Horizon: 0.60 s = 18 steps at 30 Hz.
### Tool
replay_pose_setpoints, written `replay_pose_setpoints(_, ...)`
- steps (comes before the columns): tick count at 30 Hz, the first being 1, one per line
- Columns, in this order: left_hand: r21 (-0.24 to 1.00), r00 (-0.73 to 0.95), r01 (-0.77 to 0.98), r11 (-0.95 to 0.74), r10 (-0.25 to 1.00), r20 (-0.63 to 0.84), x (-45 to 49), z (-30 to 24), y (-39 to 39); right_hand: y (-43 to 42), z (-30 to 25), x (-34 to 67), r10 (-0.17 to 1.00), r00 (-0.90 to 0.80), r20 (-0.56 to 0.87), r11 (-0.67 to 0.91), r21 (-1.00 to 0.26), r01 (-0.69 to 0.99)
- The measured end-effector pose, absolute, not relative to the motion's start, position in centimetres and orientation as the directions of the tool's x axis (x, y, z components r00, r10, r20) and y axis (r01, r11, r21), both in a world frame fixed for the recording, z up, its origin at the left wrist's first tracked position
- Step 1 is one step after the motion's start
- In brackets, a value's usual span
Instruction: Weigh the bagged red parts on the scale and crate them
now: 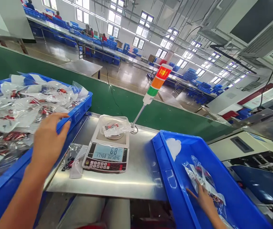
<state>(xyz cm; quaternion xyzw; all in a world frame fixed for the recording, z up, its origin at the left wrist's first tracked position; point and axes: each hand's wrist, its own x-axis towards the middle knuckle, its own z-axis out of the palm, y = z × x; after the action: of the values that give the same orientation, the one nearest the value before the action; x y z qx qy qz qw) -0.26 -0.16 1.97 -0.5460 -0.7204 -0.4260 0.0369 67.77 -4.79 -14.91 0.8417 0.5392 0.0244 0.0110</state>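
My left hand (49, 140) is over the near rim of the left blue bin (81, 106), its thumb and index finger apart and nothing visible between them. Clear bags of red and black parts (46, 109) fill that bin. Inside the right blue bin (168, 178), my right hand (204, 198) touches a clear bag (206, 178) with its fingers spread; part of the hand is hidden. On the scale (106, 156), whose display reads 68, a bag with red and black parts (112, 126) rests in a clear tray. Another bag with dark parts (69, 162) lies left of the scale.
A signal tower (157, 83) with its red section lit leans behind the metal table (141, 181). The green partition (126, 98) runs along the back. At the right is a beige machine (241, 146). People sit at far workbenches (98, 44).
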Motion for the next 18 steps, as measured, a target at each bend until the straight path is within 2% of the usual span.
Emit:
replay_pose_setpoints(3, 0.581, -0.27, 0.808, -0.095, 0.817, 0.51, 3.2, 0.8, 1.2, -6.5, -15.9, 67.9, 0.907, 0.421, -0.013, -0.417, 0.11, 0.902)
replay_pose_setpoints(9, 0.531, -0.104, 0.801, -0.278, 0.808, 0.58, 6.0, -0.6, 1.6, -5.3, -12.4, 66.4, 0.882, 0.47, 0.036, -0.466, 0.216, 0.858)
replay_pose_setpoints(12, 0.484, -0.061, 0.81, -0.331, 0.773, 0.631, 6.6, -0.8, 1.3, -5.4, -9.8, 66.6, 0.845, 0.505, 0.175, -0.531, 0.163, 0.831)
replay_pose_setpoints(15, 0.405, 0.073, 0.809, -0.426, 0.757, 0.65, 7.7, -1.3, 1.9, -5.9, -5.5, 66.3, 0.785, 0.538, 0.306, -0.584, 0.076, 0.808)
replay_pose_setpoints(18, 0.334, 0.241, 0.786, -0.52, 0.755, 0.609, 9.4, -2.4, 3.6, -5.8, 0.2, 63.6, 0.789, 0.489, 0.371, -0.53, 0.012, 0.848)
